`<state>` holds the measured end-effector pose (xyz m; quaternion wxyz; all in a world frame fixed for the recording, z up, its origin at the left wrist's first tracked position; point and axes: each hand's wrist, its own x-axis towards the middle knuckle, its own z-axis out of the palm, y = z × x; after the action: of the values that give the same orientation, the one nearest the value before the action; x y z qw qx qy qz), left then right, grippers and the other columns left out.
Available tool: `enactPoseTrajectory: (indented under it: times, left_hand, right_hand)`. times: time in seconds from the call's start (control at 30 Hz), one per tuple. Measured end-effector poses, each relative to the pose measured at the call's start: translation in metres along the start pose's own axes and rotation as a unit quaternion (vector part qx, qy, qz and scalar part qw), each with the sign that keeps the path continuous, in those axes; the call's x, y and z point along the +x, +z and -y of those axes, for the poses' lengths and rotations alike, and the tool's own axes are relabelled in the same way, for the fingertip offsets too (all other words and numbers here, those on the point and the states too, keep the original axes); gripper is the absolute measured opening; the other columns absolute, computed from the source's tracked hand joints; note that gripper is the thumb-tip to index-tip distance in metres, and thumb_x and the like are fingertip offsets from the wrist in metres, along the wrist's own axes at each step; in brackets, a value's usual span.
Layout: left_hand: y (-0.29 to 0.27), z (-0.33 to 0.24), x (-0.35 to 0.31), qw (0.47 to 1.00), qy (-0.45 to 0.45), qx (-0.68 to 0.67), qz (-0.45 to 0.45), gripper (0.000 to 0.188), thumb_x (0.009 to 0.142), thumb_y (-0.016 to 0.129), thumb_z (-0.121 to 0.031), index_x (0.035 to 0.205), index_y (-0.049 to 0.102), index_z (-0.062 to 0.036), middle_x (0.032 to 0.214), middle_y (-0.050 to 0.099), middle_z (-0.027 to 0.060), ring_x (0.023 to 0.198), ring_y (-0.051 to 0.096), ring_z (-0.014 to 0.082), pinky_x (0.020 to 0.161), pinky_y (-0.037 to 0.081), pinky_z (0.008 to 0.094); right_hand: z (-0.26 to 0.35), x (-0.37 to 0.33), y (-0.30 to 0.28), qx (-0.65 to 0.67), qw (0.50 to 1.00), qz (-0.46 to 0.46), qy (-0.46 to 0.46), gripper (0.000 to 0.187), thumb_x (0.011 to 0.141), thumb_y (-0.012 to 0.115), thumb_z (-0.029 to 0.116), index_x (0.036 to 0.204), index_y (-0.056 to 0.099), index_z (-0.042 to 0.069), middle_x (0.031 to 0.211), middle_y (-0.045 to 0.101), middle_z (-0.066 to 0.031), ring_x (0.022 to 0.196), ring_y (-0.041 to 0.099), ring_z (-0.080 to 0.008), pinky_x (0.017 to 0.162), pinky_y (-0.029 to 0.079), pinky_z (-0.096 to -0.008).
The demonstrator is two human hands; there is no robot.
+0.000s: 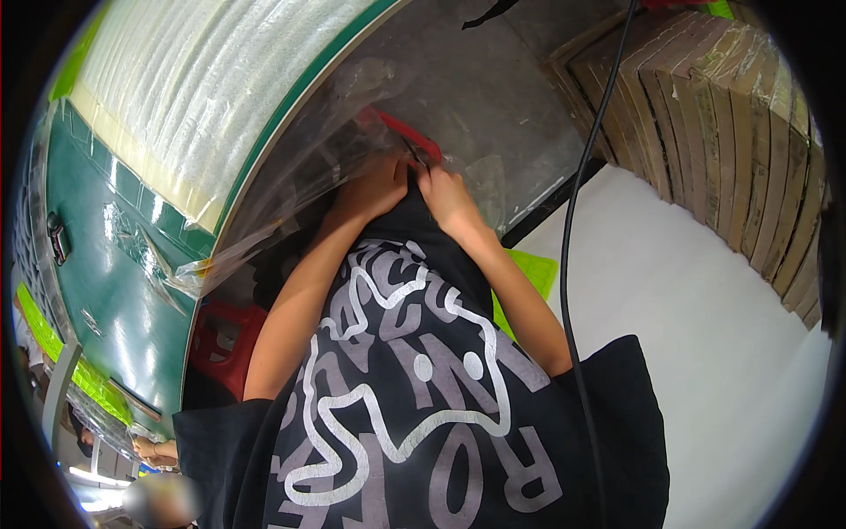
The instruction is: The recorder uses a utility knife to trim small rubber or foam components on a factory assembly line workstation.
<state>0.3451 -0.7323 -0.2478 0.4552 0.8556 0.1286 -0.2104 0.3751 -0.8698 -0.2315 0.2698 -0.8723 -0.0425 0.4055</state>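
Observation:
My left hand and my right hand are close together in front of my black T-shirt, low beside the table edge. Both have their fingers curled inward, and the fingertips nearly meet. Something small and dark shows between them, too hidden to name. Just beyond the fingers is a red plastic bar-shaped piece; I cannot tell whether they touch it. Clear plastic film hangs next to my left hand and forearm.
To the left, a green-topped table carries a stack of white foam sheets. Stacked brown cardboard stands at the right by a white surface. A black cable runs down past my right arm. A red stool sits at left.

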Motion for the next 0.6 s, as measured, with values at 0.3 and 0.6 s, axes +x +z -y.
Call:
enactPoseTrajectory:
  times: [0.3,0.6]
  left_hand:
    - [0.0,0.003,0.002,1.0,0.011,0.028,-0.006,0.02,0.084,0.042,-0.017,0.085,0.055,-0.002,0.084,0.057,0.0231,0.083,0.054,0.0399,0.073,0.041,0.046]
    - [-0.001,-0.001,0.001,0.999,0.011,0.023,-0.033,0.019,0.083,0.043,-0.017,0.087,0.055,-0.0021,0.082,0.057,0.0234,0.081,0.054,0.0398,0.072,0.042,0.0458]
  right_hand:
    - [0.002,0.007,-0.001,-0.006,1.0,0.002,-0.014,0.035,0.091,0.037,0.031,0.096,0.051,0.0,0.083,0.058,-0.029,0.083,0.055,-0.0455,0.073,0.043,-0.0524]
    - [-0.002,-0.006,-0.005,-0.023,1.0,0.003,0.01,0.033,0.091,0.039,0.029,0.094,0.052,-0.002,0.08,0.056,-0.0313,0.08,0.052,-0.0475,0.068,0.042,-0.0516]
